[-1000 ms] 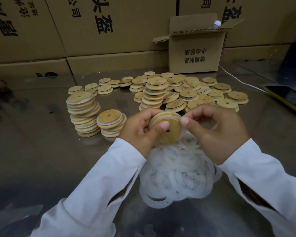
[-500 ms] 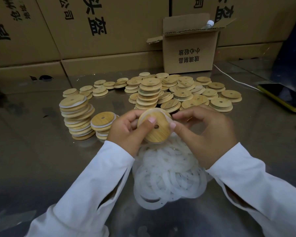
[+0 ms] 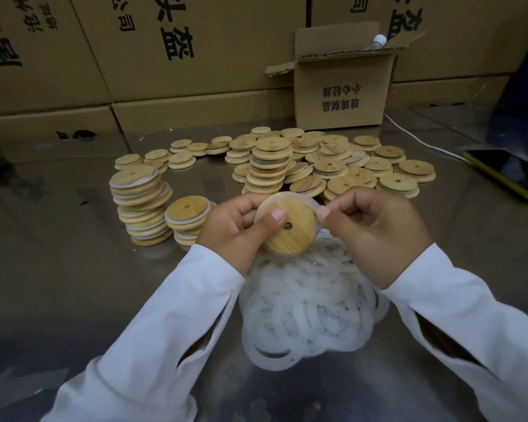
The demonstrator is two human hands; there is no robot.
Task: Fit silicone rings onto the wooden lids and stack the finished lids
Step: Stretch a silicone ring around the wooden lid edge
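Note:
My left hand grips a round wooden lid with a small centre hole, thumb pressed on its face. My right hand pinches the translucent silicone ring at the lid's upper right edge, where the ring stands a little off the wood. Below both hands lies a heap of loose white silicone rings. Two stacks of ringed lids stand at the left. A spread of bare wooden lids covers the table behind my hands.
The table is shiny metal. An open small cardboard box holding a bottle stands at the back, before a wall of large cartons. A phone with a white cable lies at the right edge.
The lid turned in my hands and now shows more of its flat face. My right fingers moved along the rim with the ring.

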